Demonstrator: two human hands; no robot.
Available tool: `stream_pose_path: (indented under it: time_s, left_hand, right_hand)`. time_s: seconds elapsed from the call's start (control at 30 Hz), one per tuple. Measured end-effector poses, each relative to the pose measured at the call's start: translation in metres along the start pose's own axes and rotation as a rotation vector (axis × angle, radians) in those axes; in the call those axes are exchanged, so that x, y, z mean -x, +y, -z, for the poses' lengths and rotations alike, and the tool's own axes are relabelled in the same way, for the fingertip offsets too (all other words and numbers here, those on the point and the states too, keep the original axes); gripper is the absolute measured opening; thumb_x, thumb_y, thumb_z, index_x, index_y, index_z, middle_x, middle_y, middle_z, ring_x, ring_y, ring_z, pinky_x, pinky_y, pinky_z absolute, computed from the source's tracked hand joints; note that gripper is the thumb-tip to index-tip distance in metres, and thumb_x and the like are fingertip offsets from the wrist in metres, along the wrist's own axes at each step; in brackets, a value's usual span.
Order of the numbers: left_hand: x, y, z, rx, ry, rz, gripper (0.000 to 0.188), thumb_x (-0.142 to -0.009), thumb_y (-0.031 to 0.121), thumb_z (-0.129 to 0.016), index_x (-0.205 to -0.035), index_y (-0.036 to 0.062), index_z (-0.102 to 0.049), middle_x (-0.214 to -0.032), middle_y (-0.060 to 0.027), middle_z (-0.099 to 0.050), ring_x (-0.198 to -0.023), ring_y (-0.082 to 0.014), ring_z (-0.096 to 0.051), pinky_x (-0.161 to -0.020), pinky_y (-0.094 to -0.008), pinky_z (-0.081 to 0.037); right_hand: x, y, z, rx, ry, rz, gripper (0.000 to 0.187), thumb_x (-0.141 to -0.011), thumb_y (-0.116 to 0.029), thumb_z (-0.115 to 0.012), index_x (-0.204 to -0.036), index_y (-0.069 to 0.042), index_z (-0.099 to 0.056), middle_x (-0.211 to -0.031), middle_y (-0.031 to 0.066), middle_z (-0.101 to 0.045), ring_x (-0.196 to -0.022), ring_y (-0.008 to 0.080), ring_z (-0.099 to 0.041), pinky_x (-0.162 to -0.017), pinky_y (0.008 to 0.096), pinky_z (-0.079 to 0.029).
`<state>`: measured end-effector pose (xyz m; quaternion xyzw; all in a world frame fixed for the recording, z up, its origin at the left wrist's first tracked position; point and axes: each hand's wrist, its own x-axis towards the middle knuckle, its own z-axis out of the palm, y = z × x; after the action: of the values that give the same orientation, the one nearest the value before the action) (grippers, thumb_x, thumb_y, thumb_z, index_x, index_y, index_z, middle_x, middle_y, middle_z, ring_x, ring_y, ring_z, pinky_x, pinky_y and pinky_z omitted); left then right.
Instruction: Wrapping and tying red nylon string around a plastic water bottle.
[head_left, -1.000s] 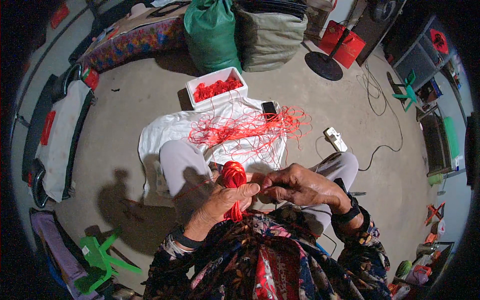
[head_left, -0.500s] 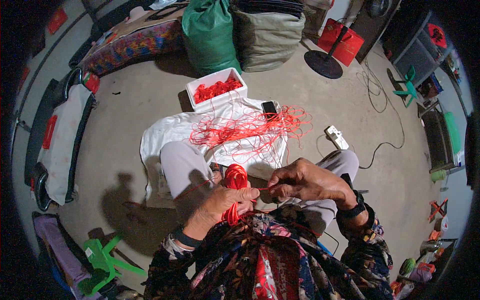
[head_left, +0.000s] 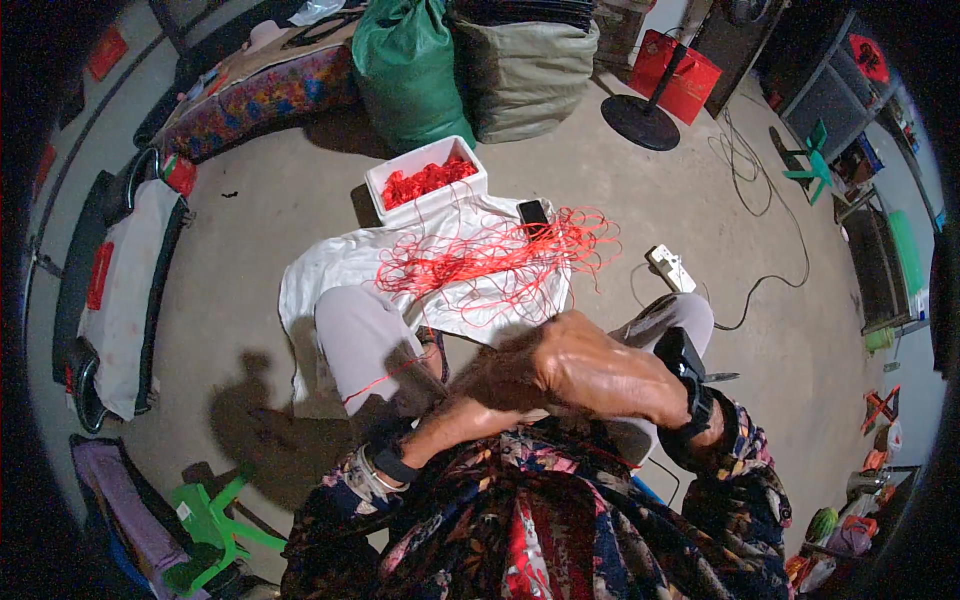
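My right hand (head_left: 585, 365) crosses over my left hand (head_left: 462, 415) above my lap, back upward, with its fingers hidden and blurred. Most of the left hand lies under it in shadow. The bundle of red cord that my left fingers wrapped half a second ago is covered from sight. One strand of red cord (head_left: 378, 383) runs across my left knee toward the hands. Ahead of my knees, a loose tangle of red cord (head_left: 450, 262) spreads over a white cloth (head_left: 325, 262). Behind it a white box (head_left: 428, 200) holds more red cord (head_left: 430, 181).
A black phone (head_left: 533, 213) lies by the tangle. A white power strip (head_left: 670, 268) with a cable is beyond my right knee. Green and pale sacks (head_left: 410, 75) and a round black stand base (head_left: 640, 122) stand farther back. A green stool (head_left: 210, 520) is at lower left.
My right hand has moved left and over my left hand, covering the cord bundle and the strand it was pinching. The view has shifted slightly.
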<state>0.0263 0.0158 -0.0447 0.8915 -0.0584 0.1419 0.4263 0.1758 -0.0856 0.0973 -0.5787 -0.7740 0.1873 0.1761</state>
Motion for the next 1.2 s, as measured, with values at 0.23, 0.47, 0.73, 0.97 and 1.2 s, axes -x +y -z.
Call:
stream_pose_path:
  time_s: [0.23, 0.47, 0.73, 0.97, 1.2]
  left_hand:
    - [-0.003, 0.072, 0.055, 0.085, 0.127, 0.607, 0.027, -0.076, 0.022, -0.073, -0.068, 0.0004, -0.058, -0.054, -0.0083, -0.056, -0.049, -0.0156, -0.054, -0.052, -0.0348, -0.044]
    - [-0.007, 0.036, 0.078, 0.194, 0.189, 0.98, 0.015, -0.073, 0.018, -0.07, -0.071, 0.0041, -0.063, -0.062, 0.002, -0.058, -0.053, -0.007, -0.051, -0.048, -0.0299, -0.042]
    - [-0.014, 0.007, 0.03, 0.167, -0.08, 0.338, 0.025, -0.074, 0.026, -0.069, -0.08, 0.0029, -0.064, -0.072, -0.0162, -0.065, -0.064, -0.0288, -0.063, -0.057, -0.0407, -0.046]
    - [-0.009, 0.05, 0.022, -0.398, -0.342, 0.307, 0.016, -0.066, 0.011, -0.064, -0.074, -0.0039, -0.065, -0.067, -0.024, -0.062, -0.064, -0.0375, -0.064, -0.065, -0.0488, -0.049]
    - [-0.02, 0.076, 0.058, 0.307, 0.126, 0.574, 0.024, -0.073, 0.02, -0.079, -0.078, 0.0057, -0.061, -0.062, -0.0026, -0.058, -0.055, -0.011, -0.055, -0.051, -0.0306, -0.043]
  right_hand:
    - [0.015, 0.068, -0.052, -0.947, 0.035, -0.261, 0.018, -0.087, -0.014, -0.06, -0.099, -0.002, -0.065, -0.084, 0.0038, -0.068, -0.082, 0.0165, -0.064, -0.073, 0.0307, -0.05]
    - [0.03, 0.031, -0.08, -0.411, 0.153, -0.101, 0.018, -0.096, -0.02, -0.053, -0.099, -0.005, -0.063, -0.077, 0.0107, -0.064, -0.064, 0.0285, -0.061, -0.058, 0.0367, -0.048]
    - [0.024, -0.004, -0.032, 0.103, 0.108, -0.036, 0.01, -0.063, -0.01, -0.064, -0.058, -0.004, -0.058, -0.056, 0.0177, -0.056, -0.053, 0.0362, -0.058, -0.048, 0.0431, -0.044]
    - [0.034, 0.036, -0.042, -0.229, 0.196, -0.04, 0.018, -0.085, -0.019, -0.061, -0.076, -0.004, -0.064, -0.066, 0.0165, -0.059, -0.06, 0.0341, -0.059, -0.052, 0.0386, -0.045]
    - [0.037, 0.029, -0.083, -0.912, 0.347, -0.194, 0.026, -0.097, -0.025, -0.054, -0.098, -0.001, -0.063, -0.078, 0.0077, -0.063, -0.072, 0.0134, -0.056, -0.067, 0.0315, -0.046]
